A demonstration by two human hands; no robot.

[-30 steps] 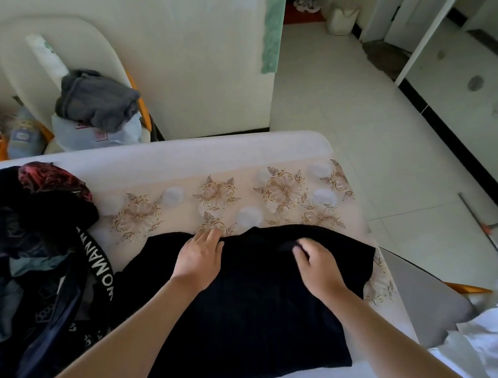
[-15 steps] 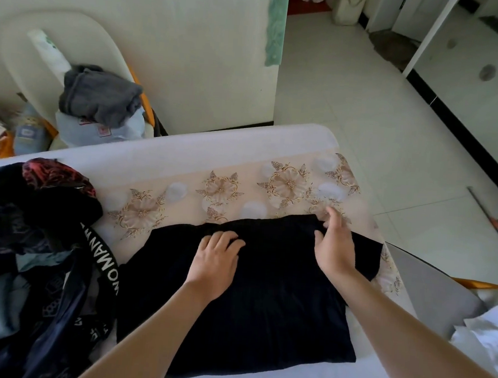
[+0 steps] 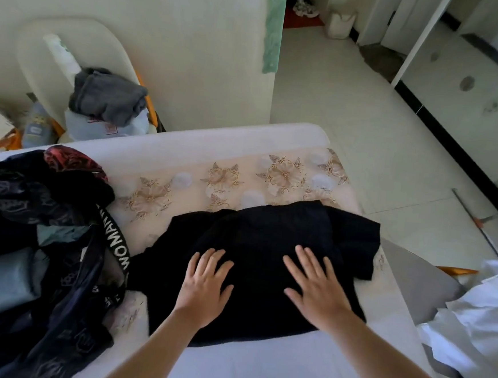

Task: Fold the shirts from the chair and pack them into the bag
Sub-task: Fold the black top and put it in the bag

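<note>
A black shirt lies partly folded on the table, its far edge doubled back toward me and a sleeve sticking out at the right. My left hand lies flat on its near left part, fingers straight. My right hand presses flat on the near right part, fingers spread. A dark patterned bag with a "WOMAN" strap sits open at the table's left, clothes inside it. White clothing is piled on the grey chair at the right.
A floral cloth covers the table's far half. Behind the table a white chair holds a grey garment and a pale bundle. A tiled floor stretches to the right, with a mop handle lying on it.
Both hands slid back toward me from the shirt's far edge and now lie flat on it. The shirt's far edge has been folded over, so the shirt is shorter.
</note>
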